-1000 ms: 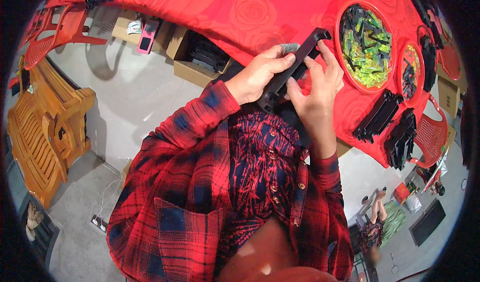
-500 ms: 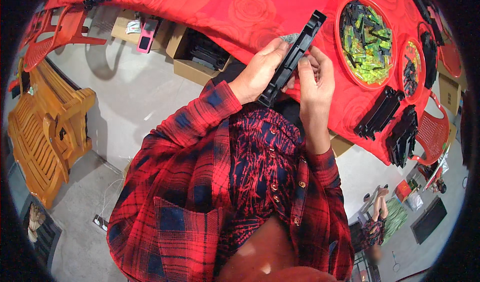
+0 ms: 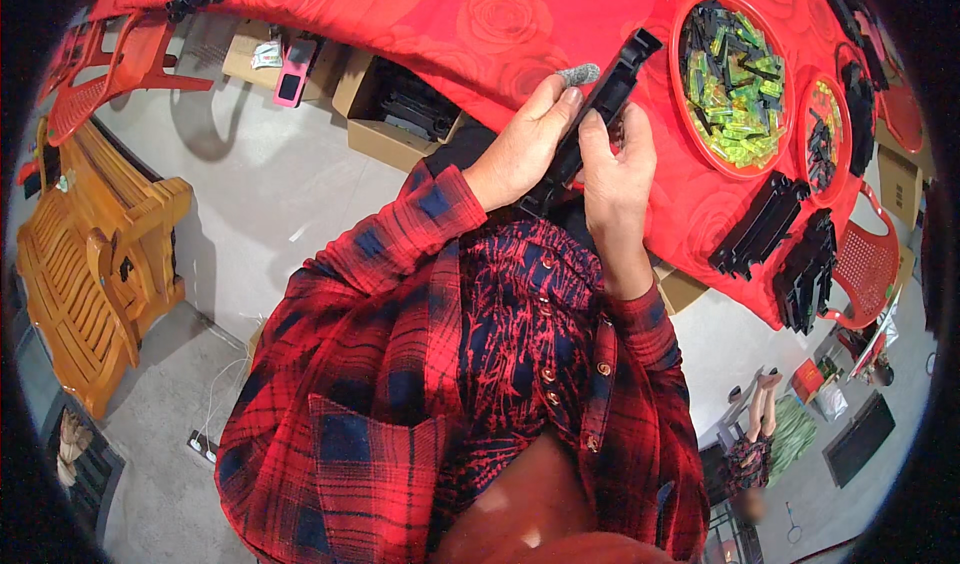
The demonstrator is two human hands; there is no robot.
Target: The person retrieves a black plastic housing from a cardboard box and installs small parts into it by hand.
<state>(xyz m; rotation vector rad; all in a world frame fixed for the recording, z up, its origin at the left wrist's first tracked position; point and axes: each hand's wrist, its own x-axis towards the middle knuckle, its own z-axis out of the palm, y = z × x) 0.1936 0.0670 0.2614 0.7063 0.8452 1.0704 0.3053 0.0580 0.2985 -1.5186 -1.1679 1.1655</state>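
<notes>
1. Both hands are on one long black plastic bar (image 3: pixel 598 114), held up in front of the chest, over the near edge of the red table (image 3: pixel 420 24). It runs on a slant, with its top end pointing to about 1 o'clock and its low end to about 7 o'clock.
2. The bar looks like a moulded part: matte black, narrow, with ridges and a blocky notched end at the top. The lower end is hidden behind the fingers, so I can't make out its shape there.
3. The left hand (image 3: pixel 520 154) is wrapped around the bar's lower half, fingers curled snug on it. One fingertip wears a grey fabric cot (image 3: pixel 578 73), touching the bar near its upper part.
4. The right hand (image 3: pixel 612 179) closes on the bar from the 3 o'clock side, thumb pressed along its edge.
5. At 2 o'clock from the hands, a round red tray (image 3: pixel 690 114) holds a heap of green, yellow and black bits.
6. At about 4 o'clock, more black bars (image 3: pixel 760 226) lie stacked on the table, well apart from the hands.
</notes>
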